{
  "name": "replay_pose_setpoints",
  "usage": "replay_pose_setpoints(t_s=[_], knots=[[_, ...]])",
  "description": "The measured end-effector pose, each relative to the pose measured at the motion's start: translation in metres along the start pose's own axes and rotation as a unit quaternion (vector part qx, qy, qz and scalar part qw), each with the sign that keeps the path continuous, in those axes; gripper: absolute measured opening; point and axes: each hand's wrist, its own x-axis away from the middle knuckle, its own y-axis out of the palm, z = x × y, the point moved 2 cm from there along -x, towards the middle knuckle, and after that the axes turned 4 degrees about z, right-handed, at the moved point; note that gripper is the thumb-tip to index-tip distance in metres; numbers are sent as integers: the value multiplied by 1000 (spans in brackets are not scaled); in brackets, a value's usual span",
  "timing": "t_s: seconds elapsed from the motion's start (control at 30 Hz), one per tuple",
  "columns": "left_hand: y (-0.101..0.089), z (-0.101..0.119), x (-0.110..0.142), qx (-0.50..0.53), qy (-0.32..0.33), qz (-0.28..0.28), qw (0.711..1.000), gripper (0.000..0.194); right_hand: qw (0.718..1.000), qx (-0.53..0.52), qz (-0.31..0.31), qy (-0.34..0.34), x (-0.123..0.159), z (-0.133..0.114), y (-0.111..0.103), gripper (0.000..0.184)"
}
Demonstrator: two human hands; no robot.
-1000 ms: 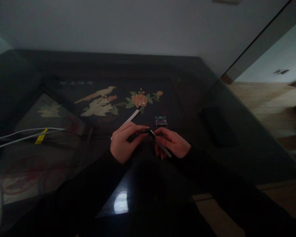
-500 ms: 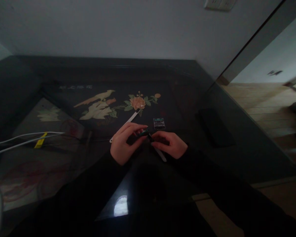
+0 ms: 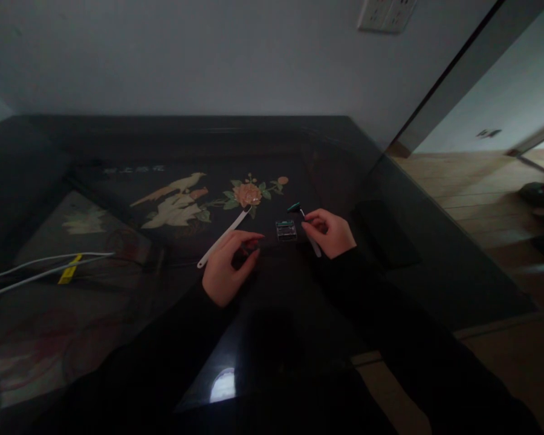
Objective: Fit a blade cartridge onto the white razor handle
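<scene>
My right hand pinches a razor by its neck. The razor's green head points up and left, and the pale handle end sticks out below my fingers. My left hand hovers over the table with thumb and fingers apart, and nothing shows between them. Beside it, partly behind the fingers, lies a white razor handle with a dark tip and no head visible on it. Between my two hands sits a small clear case with a green piece along its far side.
The dark glossy tabletop bears a bird-and-flower picture. White cables with a yellow tag cross the left side. A dark flat object lies at the right. A wall with a socket stands behind.
My hands have come apart. The right hand has carried the razor up and to the right, while the left has let go and its fingers have spread. The view has shifted slightly.
</scene>
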Motion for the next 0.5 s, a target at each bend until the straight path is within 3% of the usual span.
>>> replay_pose_setpoints(t_s=[0.27,0.5], knots=[[6,-2,1,0,5,-40,999,18,990,121,14,78,-6,11,-2,10],[7,-2,1,8,15,-54,998,18,980,180,-11,86,-6,7,0,7]])
